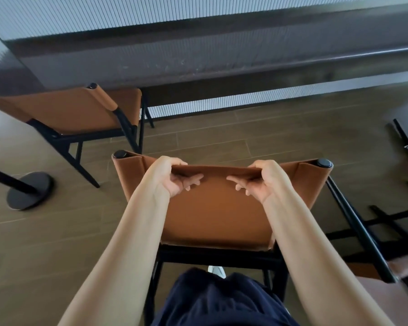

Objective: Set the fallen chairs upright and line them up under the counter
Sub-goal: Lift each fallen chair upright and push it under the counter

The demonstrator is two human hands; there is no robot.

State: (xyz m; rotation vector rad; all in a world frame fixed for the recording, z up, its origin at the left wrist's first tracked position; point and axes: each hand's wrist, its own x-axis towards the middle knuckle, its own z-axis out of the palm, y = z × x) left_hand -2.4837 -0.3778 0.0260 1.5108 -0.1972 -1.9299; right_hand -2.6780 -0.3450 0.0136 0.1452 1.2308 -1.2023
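Note:
A chair with a tan leather backrest [218, 212] and black metal frame stands right in front of me, its back toward me. My left hand [172, 176] and my right hand [263, 180] both grip the top edge of that backrest, fingers curled over it. A second tan chair [64, 109] stands upright at the left, its seat tucked under the dark counter [198, 52]. At the right, black legs [386, 222] of another chair lie low near the floor, partly cut off by the frame's edge.
A black post with a round base [30, 190] stands on the wooden floor at the left. A ribbed pale panel [222, 102] runs below the counter. Bare wood floor lies between the held chair and the counter.

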